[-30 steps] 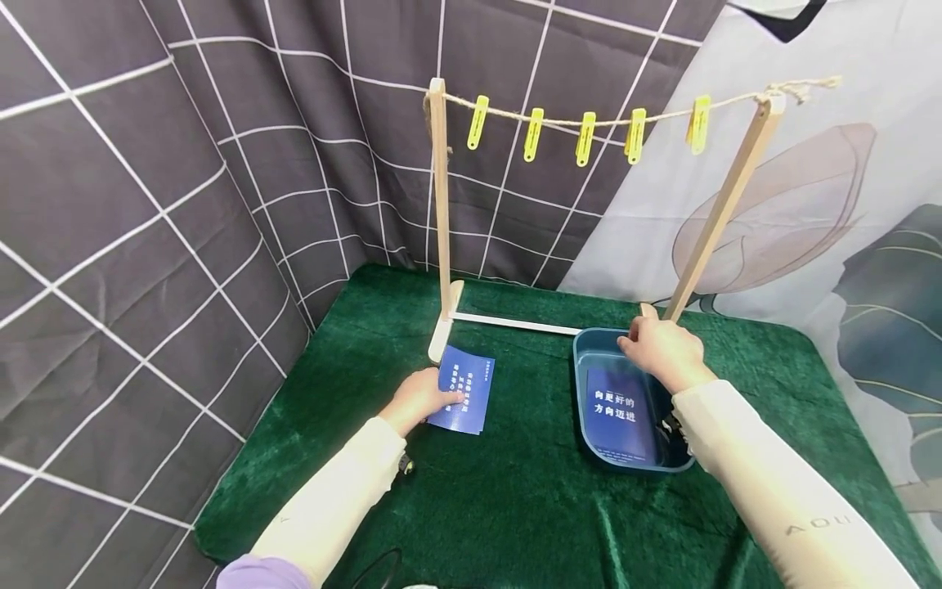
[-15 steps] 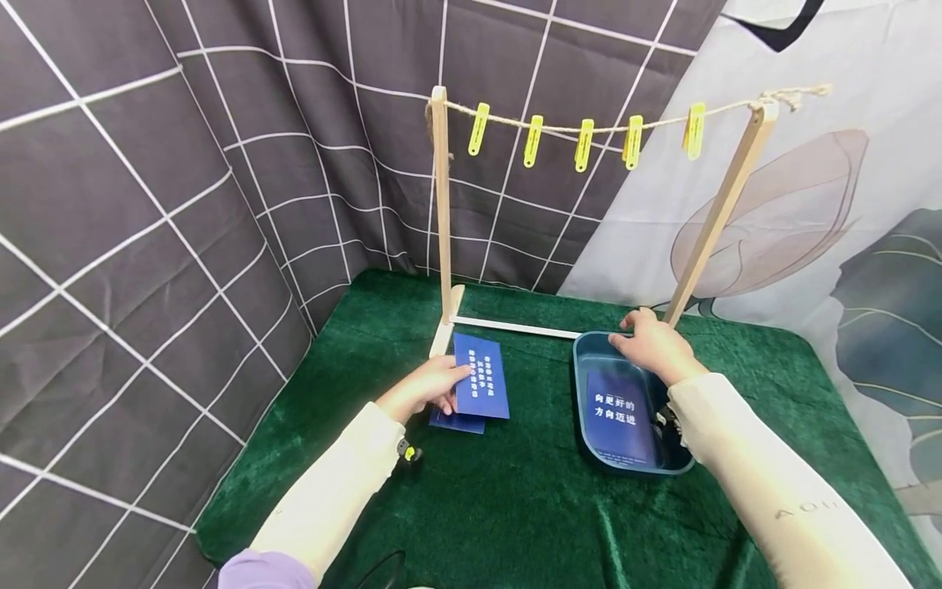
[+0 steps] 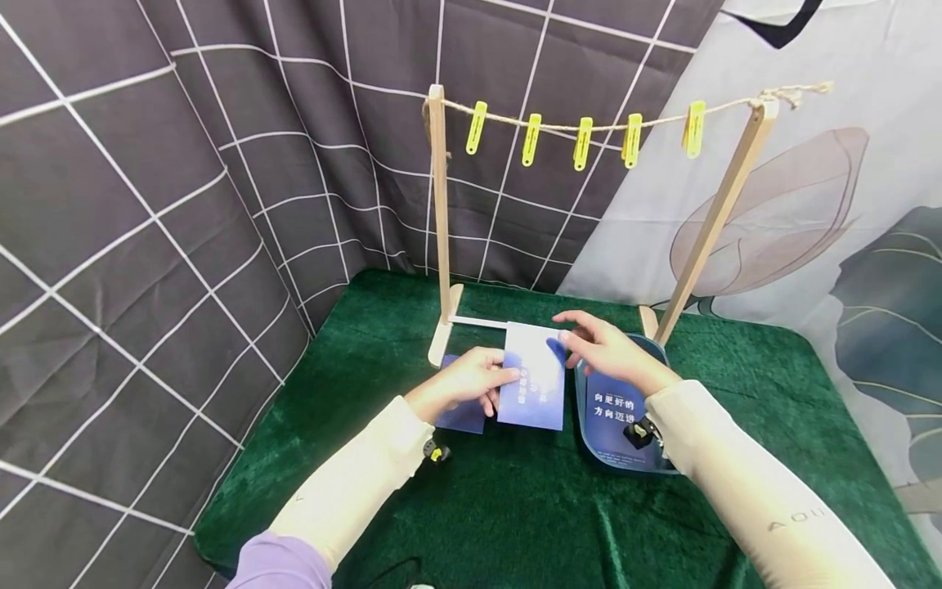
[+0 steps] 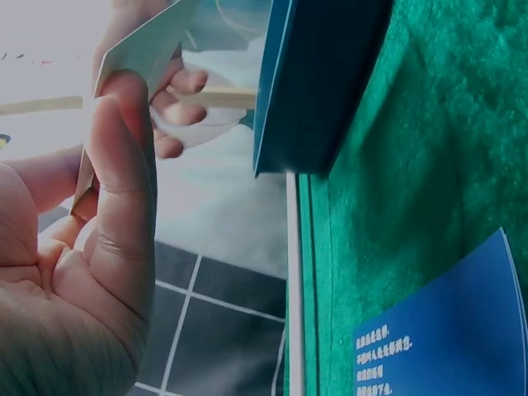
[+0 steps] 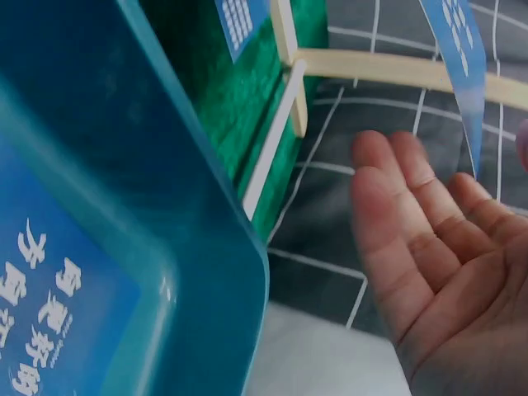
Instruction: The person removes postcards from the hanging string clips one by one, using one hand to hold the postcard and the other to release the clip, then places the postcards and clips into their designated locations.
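Observation:
My left hand (image 3: 474,380) pinches a blue card with white writing (image 3: 531,405) by its left edge, above the table. In the left wrist view the thumb and fingers of the left hand (image 4: 99,247) grip it, and the card (image 4: 144,54) shows edge-on. My right hand (image 3: 607,352) is at the card's upper right corner with fingers spread and fairly straight. In the right wrist view a corner of the card (image 5: 466,91) reaches the right hand's (image 5: 454,264) index finger; the thumb is mostly out of frame. Another blue card (image 3: 464,417) lies on the table, partly behind the left hand.
A blue tub (image 3: 589,446) with a blue card (image 3: 614,409) inside stands under my right forearm. Behind is a wooden frame (image 3: 440,204) with a string (image 3: 559,128) carrying several yellow clothes pegs (image 3: 530,139). Green velvet cloth (image 3: 515,507) covers the table.
My left hand has picked a card off the one beneath and carried it right. My right hand has left the tub's far rim and moved left to the card's corner.

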Available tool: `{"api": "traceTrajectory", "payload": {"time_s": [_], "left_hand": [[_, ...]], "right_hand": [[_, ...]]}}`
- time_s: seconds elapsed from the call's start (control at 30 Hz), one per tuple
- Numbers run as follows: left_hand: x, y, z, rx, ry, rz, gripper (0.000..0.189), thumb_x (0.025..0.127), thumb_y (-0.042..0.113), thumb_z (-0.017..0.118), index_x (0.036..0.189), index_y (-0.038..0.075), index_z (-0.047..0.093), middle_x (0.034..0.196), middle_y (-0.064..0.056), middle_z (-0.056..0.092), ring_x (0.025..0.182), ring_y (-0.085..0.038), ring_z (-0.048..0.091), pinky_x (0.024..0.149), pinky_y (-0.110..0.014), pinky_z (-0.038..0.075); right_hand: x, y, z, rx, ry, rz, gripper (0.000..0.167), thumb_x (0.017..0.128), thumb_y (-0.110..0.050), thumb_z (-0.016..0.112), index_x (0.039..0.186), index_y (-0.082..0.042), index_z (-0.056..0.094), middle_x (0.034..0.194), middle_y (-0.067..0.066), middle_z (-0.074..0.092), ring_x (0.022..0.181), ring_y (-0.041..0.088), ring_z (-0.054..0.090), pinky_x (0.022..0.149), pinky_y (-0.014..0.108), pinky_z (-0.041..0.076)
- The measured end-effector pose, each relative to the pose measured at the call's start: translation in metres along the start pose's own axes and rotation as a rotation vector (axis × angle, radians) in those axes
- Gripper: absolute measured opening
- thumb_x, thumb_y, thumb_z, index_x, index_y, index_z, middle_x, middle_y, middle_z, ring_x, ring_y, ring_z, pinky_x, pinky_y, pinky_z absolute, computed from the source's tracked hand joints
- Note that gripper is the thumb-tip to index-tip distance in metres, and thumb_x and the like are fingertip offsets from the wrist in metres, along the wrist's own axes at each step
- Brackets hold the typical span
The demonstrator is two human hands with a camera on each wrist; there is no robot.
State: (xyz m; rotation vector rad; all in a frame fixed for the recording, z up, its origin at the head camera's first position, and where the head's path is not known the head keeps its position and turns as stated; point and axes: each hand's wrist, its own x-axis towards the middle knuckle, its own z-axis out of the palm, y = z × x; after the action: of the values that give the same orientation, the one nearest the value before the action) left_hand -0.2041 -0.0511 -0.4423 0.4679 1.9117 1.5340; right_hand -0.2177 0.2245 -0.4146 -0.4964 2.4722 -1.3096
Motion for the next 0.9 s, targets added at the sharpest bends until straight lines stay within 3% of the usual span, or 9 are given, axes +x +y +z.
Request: {"api": "traceTrajectory", "payload": {"time_s": [0.1, 0.23, 0.43, 0.6, 0.7, 0.9], "left_hand": [[0.002, 0.001, 0.002, -0.008, -0.038, -0.005, 0.021, 0.105, 0.015, 0.056, 0.114, -0.003, 0.062, 0.076, -0.009, 0.072, 0.053, -0.014, 0.065, 0.047, -0.026, 0.054], [0.002, 0.004, 0.003, -0.001, -0.051, 0.002, 0.023, 0.105, 0.016, 0.056, 0.117, -0.002, 0.062, 0.082, -0.012, 0.074, 0.056, -0.016, 0.066, 0.049, -0.026, 0.055], [-0.001, -0.001, 0.001, 0.027, -0.003, 0.023, 0.024, 0.107, 0.021, 0.052, 0.103, -0.001, 0.061, 0.081, -0.01, 0.071, 0.057, -0.017, 0.067, 0.048, -0.026, 0.054], [-0.008, -0.018, -0.018, 0.046, 0.06, 0.025, 0.031, 0.108, 0.025, 0.05, 0.108, -0.003, 0.062, 0.083, -0.01, 0.071, 0.058, -0.017, 0.066, 0.05, -0.027, 0.054], [-0.015, -0.032, -0.034, 0.145, 0.148, -0.029, 0.034, 0.107, 0.028, 0.052, 0.11, -0.004, 0.063, 0.083, -0.009, 0.071, 0.059, -0.018, 0.066, 0.052, -0.028, 0.055], [-0.027, -0.056, -0.06, 0.398, 0.34, -0.249, 0.031, 0.103, 0.034, 0.057, 0.1, 0.005, 0.068, 0.08, -0.005, 0.068, 0.06, -0.021, 0.065, 0.051, -0.028, 0.052]], "right_hand": [[0.002, -0.002, 0.005, -0.018, -0.014, -0.039, 0.033, 0.106, -0.021, 0.055, 0.136, -0.007, 0.054, 0.09, 0.011, 0.069, 0.073, 0.035, 0.066, 0.057, 0.039, 0.055], [0.002, -0.004, 0.006, 0.004, -0.014, -0.049, 0.022, 0.105, -0.015, 0.056, 0.123, -0.003, 0.061, 0.078, 0.01, 0.067, 0.056, 0.023, 0.056, 0.051, 0.037, 0.051], [-0.001, -0.003, -0.004, 0.02, 0.034, -0.031, 0.021, 0.107, -0.014, 0.051, 0.12, 0.0, 0.06, 0.072, 0.014, 0.063, 0.051, 0.02, 0.055, 0.048, 0.033, 0.048], [-0.012, 0.01, -0.029, 0.058, 0.127, -0.011, 0.026, 0.108, -0.011, 0.045, 0.122, 0.008, 0.056, 0.072, 0.011, 0.064, 0.053, 0.016, 0.056, 0.044, 0.03, 0.045], [-0.021, 0.023, -0.047, 0.046, 0.142, 0.035, 0.028, 0.109, -0.013, 0.045, 0.122, 0.008, 0.055, 0.072, 0.011, 0.064, 0.054, 0.018, 0.057, 0.044, 0.031, 0.046], [-0.036, 0.047, -0.073, -0.049, 0.094, 0.208, 0.026, 0.109, -0.015, 0.044, 0.127, 0.002, 0.052, 0.081, 0.011, 0.063, 0.065, 0.025, 0.061, 0.052, 0.034, 0.051]]}}
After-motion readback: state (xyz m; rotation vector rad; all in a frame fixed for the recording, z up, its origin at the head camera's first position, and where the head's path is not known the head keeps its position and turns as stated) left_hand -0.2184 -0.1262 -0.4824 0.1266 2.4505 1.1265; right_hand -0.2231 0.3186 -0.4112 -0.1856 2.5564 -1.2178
